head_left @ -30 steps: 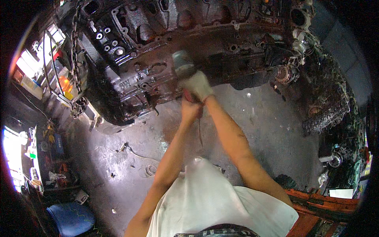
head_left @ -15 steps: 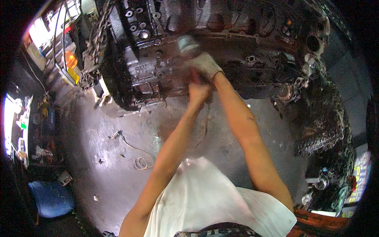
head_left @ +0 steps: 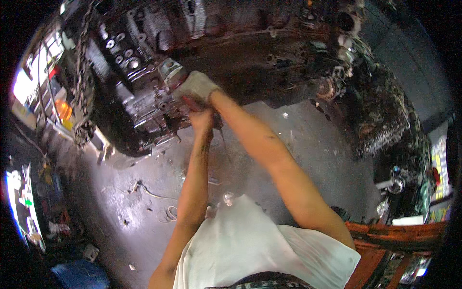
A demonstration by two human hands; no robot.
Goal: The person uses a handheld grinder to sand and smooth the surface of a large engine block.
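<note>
In front of me lies a large, dark, greasy engine block (head_left: 236,58). Both hands are together on a red hand-held power tool with a pale metal head (head_left: 171,71), held against the block's left part; its exact kind is blurred. My right hand (head_left: 197,87), in a pale, dirty glove, is closed round it just behind the head. Lower down, my left hand (head_left: 199,118) grips its red rear part, and the fingers are partly hidden. A thin cord (head_left: 225,143) seems to hang below the hands.
A heavy chain (head_left: 83,72) hangs at the block's left end. On the grey floor (head_left: 260,212) lies a coiled pale cable (head_left: 168,213). A blue seat-like object (head_left: 81,275) is at the lower left. Greasy machinery (head_left: 385,120) and an orange beam (head_left: 399,234) stand on the right.
My hands and the tool have moved left along the block to its ribbed left part. The view has shifted, bringing more of the orange beam into sight.
</note>
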